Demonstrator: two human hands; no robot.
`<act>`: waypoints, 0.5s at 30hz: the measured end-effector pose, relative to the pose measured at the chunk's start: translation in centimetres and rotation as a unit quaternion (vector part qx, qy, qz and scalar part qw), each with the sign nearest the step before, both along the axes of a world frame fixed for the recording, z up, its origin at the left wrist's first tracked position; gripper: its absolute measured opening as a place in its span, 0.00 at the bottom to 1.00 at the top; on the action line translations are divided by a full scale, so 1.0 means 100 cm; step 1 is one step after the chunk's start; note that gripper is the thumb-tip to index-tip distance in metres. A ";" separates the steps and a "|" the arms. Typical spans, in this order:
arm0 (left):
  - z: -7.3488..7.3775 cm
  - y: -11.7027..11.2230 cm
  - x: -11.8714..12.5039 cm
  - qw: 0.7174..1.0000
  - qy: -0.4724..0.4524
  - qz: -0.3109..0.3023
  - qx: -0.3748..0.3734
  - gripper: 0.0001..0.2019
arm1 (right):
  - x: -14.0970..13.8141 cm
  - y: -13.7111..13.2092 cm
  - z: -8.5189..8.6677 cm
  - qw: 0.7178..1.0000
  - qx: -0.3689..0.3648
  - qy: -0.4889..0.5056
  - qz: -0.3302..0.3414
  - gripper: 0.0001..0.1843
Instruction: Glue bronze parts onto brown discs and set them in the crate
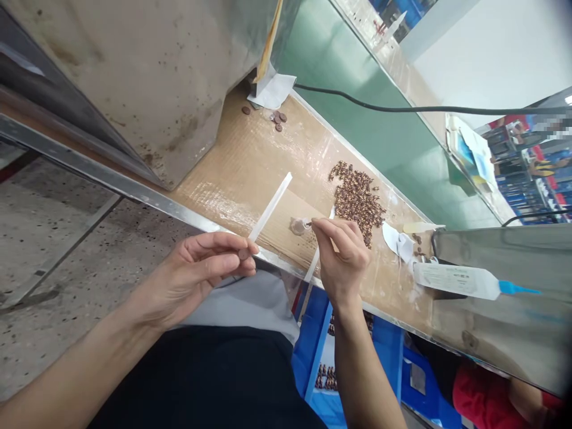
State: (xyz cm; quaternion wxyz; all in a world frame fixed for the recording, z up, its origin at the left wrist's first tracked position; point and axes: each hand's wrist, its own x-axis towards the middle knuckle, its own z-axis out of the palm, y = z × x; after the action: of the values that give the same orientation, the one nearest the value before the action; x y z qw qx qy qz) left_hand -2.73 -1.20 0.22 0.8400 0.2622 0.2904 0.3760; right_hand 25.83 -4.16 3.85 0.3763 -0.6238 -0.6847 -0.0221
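Observation:
My left hand (214,259) is at the bench's front edge, thumb and fingers pinching a small brown disc (243,254). My right hand (342,253) reaches over the cardboard, its thumb and forefinger pressed together beside a small clear round dish (299,225). A tiny dark tip shows at those fingertips, too small to name. Behind that hand lies a heap of small copper-coloured parts (357,199). Two white strips cross the cardboard; one white strip (270,205) runs up from near my left fingers, and the other is partly hidden by my right hand.
Several brown discs (277,127) lie near white paper (273,89) at the back. To the right rests a white bottle with a blue nozzle (460,280). A large metal housing (156,77) bounds the left. Blue bins (313,339) with parts stand below. Someone's red sleeve (482,387) shows lower right.

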 end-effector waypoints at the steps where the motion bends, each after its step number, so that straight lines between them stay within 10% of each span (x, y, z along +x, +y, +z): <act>1: -0.001 0.000 -0.001 1.000 -0.003 0.002 -0.004 0.07 | 0.000 0.000 0.000 1.000 0.000 -0.010 0.001 0.11; 15: -0.004 -0.001 -0.001 1.000 -0.012 -0.004 -0.014 0.07 | -0.001 0.001 0.001 0.999 0.018 -0.023 0.014 0.11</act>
State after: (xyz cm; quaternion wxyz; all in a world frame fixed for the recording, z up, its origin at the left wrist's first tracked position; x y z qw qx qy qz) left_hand -2.86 -1.27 -0.18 0.8485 0.2471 0.2841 0.3717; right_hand 25.70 -4.08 3.91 0.3719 -0.6065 -0.7014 -0.0428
